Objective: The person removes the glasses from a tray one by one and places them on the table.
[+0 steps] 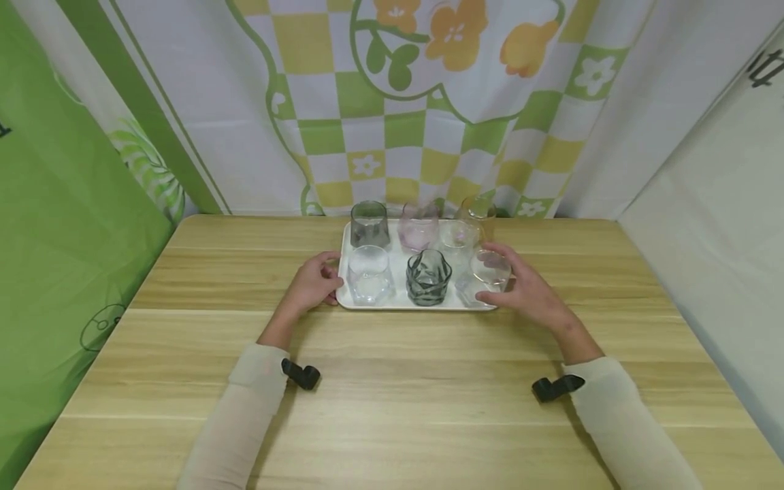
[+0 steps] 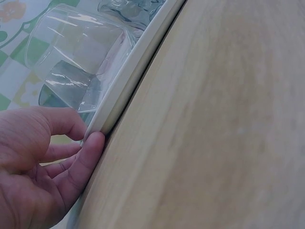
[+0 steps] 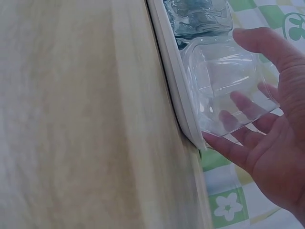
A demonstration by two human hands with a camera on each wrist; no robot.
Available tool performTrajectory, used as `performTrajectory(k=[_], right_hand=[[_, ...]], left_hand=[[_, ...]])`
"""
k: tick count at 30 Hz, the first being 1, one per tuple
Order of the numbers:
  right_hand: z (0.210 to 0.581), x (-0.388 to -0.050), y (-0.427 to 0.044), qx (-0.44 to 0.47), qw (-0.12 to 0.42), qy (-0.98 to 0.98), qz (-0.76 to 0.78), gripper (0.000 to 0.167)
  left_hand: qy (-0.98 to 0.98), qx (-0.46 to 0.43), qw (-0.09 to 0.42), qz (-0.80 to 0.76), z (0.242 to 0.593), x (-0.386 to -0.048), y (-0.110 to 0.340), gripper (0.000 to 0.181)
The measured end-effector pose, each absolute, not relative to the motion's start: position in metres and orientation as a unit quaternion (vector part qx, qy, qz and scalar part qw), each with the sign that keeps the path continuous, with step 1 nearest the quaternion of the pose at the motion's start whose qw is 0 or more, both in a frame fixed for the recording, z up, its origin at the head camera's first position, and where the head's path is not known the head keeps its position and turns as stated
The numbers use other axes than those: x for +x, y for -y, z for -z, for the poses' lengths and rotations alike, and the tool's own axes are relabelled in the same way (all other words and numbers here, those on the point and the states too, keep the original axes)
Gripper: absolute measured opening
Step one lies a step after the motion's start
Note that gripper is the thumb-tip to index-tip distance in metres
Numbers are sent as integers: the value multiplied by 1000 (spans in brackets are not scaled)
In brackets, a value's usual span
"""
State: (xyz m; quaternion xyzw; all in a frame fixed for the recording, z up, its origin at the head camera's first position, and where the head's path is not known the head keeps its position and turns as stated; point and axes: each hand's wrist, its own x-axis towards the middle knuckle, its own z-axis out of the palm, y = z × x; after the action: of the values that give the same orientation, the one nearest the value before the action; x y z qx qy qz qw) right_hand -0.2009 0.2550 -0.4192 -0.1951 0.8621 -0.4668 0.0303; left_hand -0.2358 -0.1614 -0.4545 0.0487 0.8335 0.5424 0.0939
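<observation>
A white tray [image 1: 399, 280] lies on the table and carries several drinking glasses. At the tray's left end, my left hand [image 1: 314, 282] pinches the rim between thumb and fingers, which the left wrist view shows closely. My right hand [image 1: 531, 291] curls round a clear glass [image 3: 224, 86] at the front right corner; some of its fingers show through the glass. One fingertip lies by the tray's edge. Next to that glass stands a grey faceted glass [image 1: 429, 278], and a clear glass [image 1: 370, 275] is at the front left, nearest my left hand.
Along the tray's back stand a smoky grey glass [image 1: 370, 224], a pink glass [image 1: 419, 228], another clear glass [image 1: 461, 238] and an amber glass [image 1: 479, 211]. Behind the wooden table [image 1: 398, 395] hangs a checked, flowered curtain [image 1: 404, 136], close to the tray.
</observation>
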Motion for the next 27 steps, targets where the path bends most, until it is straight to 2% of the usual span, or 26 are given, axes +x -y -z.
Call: performTrajectory(k=[12,23,27], right_hand=[[414,-201,-261,-205,-6,-858,471,88],[404,-216,-294,-141,-46,-857,493,79],[403,-226,-311,-90,-49,-857,506,78]], left_hand=[[-827,40,85,-555,460,-234,162,62],[-821,39,83,-563,463,-235,164,60],[-818,38,80,-568,463,-238,164,60]])
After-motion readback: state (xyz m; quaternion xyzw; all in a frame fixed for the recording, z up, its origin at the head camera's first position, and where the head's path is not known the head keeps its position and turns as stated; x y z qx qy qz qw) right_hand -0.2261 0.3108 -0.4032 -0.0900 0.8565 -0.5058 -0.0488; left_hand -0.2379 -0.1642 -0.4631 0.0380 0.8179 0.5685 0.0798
